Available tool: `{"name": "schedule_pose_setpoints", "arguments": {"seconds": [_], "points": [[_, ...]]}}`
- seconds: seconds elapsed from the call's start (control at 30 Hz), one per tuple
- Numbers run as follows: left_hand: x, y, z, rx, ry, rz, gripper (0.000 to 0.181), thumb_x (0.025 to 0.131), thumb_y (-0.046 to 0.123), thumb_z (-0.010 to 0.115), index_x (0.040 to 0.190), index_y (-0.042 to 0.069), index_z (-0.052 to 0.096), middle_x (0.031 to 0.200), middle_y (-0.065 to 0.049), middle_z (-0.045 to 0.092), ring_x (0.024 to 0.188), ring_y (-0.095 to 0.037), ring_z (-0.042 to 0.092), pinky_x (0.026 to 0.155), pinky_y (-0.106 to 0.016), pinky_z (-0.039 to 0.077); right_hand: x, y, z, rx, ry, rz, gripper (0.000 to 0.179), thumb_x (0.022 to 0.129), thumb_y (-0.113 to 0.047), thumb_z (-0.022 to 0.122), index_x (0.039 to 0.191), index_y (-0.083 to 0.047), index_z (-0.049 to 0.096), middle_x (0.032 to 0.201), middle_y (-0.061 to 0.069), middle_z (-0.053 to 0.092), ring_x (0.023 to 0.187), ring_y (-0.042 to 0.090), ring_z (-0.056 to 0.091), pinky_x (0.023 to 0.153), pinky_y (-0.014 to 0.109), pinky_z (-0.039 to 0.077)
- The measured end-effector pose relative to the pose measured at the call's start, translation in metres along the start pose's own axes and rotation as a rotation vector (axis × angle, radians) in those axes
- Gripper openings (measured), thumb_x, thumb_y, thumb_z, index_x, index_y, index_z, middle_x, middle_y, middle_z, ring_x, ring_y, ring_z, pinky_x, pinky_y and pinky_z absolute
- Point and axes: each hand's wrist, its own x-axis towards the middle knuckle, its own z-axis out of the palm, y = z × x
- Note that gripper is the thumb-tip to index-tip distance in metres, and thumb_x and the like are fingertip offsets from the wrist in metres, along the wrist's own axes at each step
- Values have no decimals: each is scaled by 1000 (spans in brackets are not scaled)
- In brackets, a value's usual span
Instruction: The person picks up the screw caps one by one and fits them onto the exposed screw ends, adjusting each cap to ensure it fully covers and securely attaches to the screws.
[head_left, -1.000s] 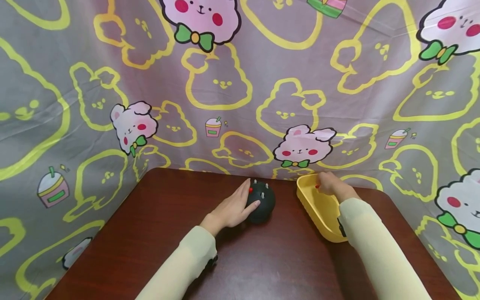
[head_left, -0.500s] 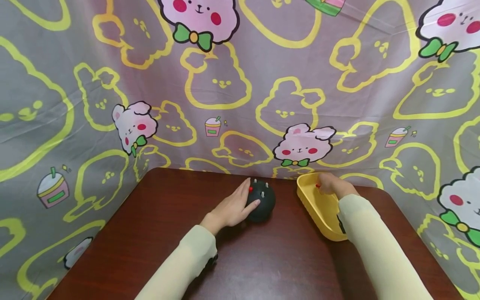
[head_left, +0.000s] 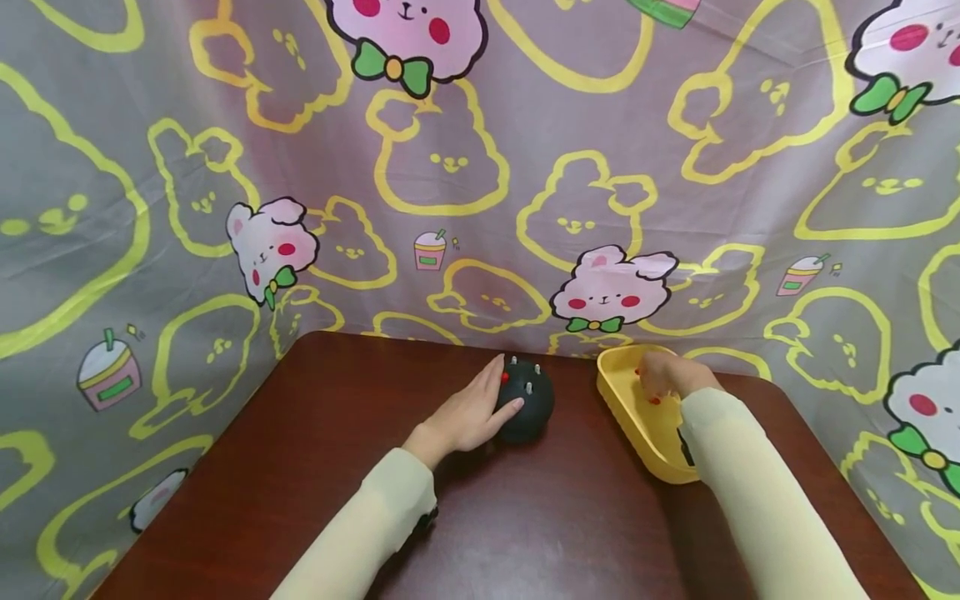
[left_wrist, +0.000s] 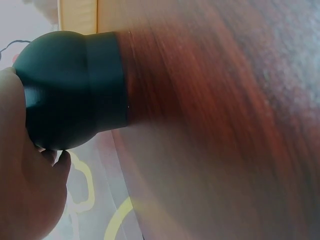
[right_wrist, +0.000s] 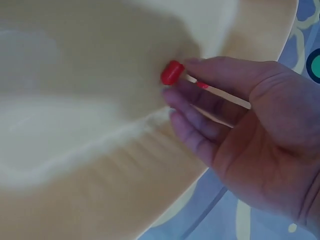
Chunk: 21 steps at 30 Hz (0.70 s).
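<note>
A black ball on a short cylindrical base [head_left: 528, 408] stands on the table, with several small metal posts and one red piece [head_left: 505, 377] on its upper part. My left hand [head_left: 465, 417] holds it from the left, fingers along its side and thumb across the front. In the left wrist view the base of the black ball [left_wrist: 107, 80] meets the tabletop. My right hand [head_left: 667, 375] reaches into the yellow tray [head_left: 626, 412]. At its fingertips, thumb and fingers pinch a small red rounded piece [right_wrist: 172, 73]. Another bit of red [right_wrist: 202, 85] shows through the gap between the fingers.
The dark brown wooden table [head_left: 360, 400] carries the ball and, right of it, the tray. Behind and beside the table hangs a patterned cloth [head_left: 450, 308] with cartoon animals. The right forearm [head_left: 757, 492] passes over the tray's near right side.
My right hand has shifted slightly within the tray, and a second red spot now shows beneath its fingers. The left hand and black ball stay put; the head view has tilted slightly.
</note>
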Motion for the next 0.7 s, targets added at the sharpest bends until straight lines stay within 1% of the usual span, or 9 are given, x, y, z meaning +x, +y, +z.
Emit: {"name": "schedule_pose_setpoints", "arguments": {"seconds": [0.07, 0.13, 0.23, 0.27, 0.33, 0.47, 0.53, 0.63, 0.7], "points": [[1, 0, 0, 0, -1, 1, 93, 103, 69, 31, 165, 6, 2, 172, -8, 5, 156, -18, 16, 122, -38, 26, -7, -2, 0, 64, -36, 77, 25, 88, 5, 59, 68, -9, 53, 59, -3, 46, 52, 9, 39, 49, 20, 34], [1, -1, 0, 0, -1, 2, 93, 103, 69, 30, 165, 6, 2, 172, -8, 5, 156, -19, 16, 122, -38, 27, -13, -3, 1, 68, -38, 117, 16, 87, 3, 67, 73, -5, 62, 64, 2, 57, 55, 12, 50, 51, 21, 43], [0, -1, 0, 1, -2, 2, 93, 103, 68, 31, 165, 6, 2, 173, -8, 5, 156, -19, 15, 122, -38, 26, -20, -5, 3, 62, -54, 138, 8, 85, 1, 69, 78, -3, 69, 72, 6, 68, 62, 15, 61, 58, 24, 53], [0, -1, -1, 4, -3, 0, 93, 103, 68, 31, 165, 6, 1, 173, -8, 4, 156, -19, 15, 122, -38, 26, -21, -4, 4, 59, -49, 134, 8, 84, 2, 69, 77, -3, 69, 73, 6, 69, 63, 15, 62, 59, 25, 54], [1, -1, -1, 7, -3, -1, 93, 103, 69, 31, 165, 6, 1, 173, -8, 4, 156, -19, 15, 122, -38, 26, -24, -4, 6, 88, -43, 126, 14, 83, 4, 66, 73, -5, 64, 70, 5, 67, 60, 13, 59, 56, 23, 51], [0, 0, 1, 7, -5, -6, 93, 103, 68, 31, 165, 5, 2, 172, -8, 5, 157, -19, 15, 122, -38, 26, -22, -1, 10, 145, -36, 79, 27, 81, 8, 63, 64, -9, 51, 63, 2, 54, 55, 11, 46, 52, 22, 40], [-1, 0, 1, 2, -8, -9, 93, 103, 68, 32, 165, 6, 2, 172, -8, 6, 157, -19, 15, 122, -38, 26, -18, 1, 10, 165, -33, 49, 32, 81, 10, 62, 61, -11, 48, 60, 0, 50, 54, 11, 42, 52, 22, 38], [-1, 1, 0, -7, -8, -13, 93, 103, 68, 32, 165, 6, 2, 172, -8, 6, 157, -19, 15, 123, -39, 26, -12, 5, 9, 152, -10, -18, 34, 79, 11, 61, 58, -10, 47, 56, -1, 48, 52, 10, 41, 51, 22, 37], [-1, 1, 0, -6, -7, -14, 94, 102, 69, 32, 165, 7, 1, 172, -9, 7, 156, -19, 15, 123, -39, 26, -11, 6, 7, 136, 33, -55, 31, 77, 12, 63, 57, -9, 50, 55, -2, 50, 50, 10, 44, 49, 22, 39]]}}
